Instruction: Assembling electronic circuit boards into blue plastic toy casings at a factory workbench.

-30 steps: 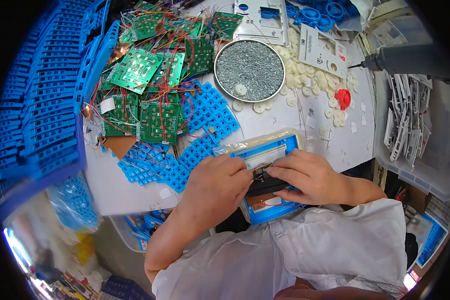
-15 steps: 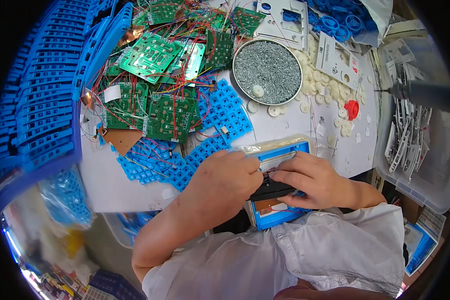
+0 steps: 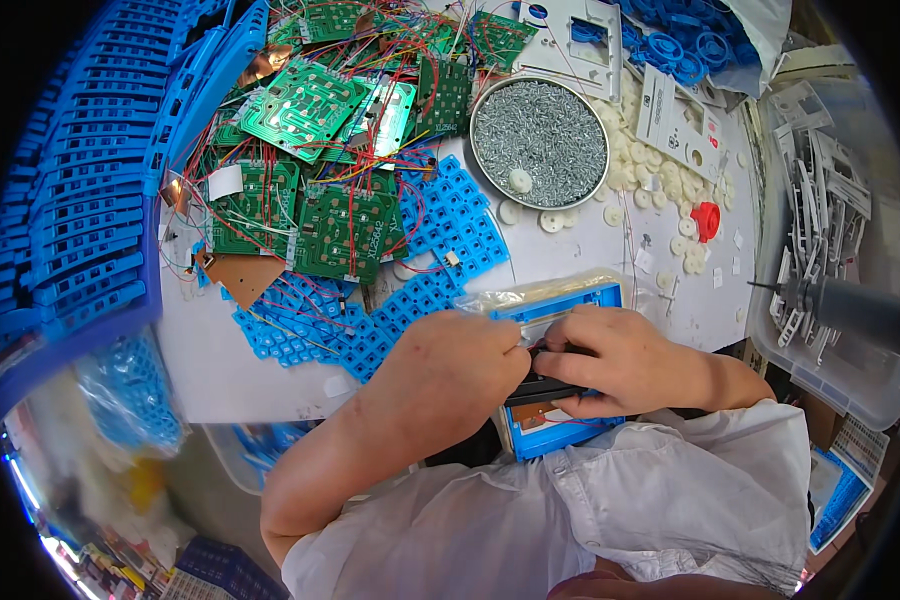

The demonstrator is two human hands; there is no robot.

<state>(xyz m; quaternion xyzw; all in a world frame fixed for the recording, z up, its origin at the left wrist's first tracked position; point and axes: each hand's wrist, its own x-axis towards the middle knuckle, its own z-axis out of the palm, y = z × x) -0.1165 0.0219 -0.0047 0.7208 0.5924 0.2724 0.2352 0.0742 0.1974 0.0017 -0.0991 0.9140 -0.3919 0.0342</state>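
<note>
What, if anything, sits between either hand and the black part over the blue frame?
Nothing visible: the right hand grips the black part directly, and the left hand is at its left end, partly hiding it.

White-lettered circuit board (image 3: 346,234), marked white panel (image 3: 670,127)

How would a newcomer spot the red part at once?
Find the round tray of metal bits on the table. Look right and slightly down from it, among scattered pale discs. The red part lies there, its colour unlike those whitish neighbours.
</note>
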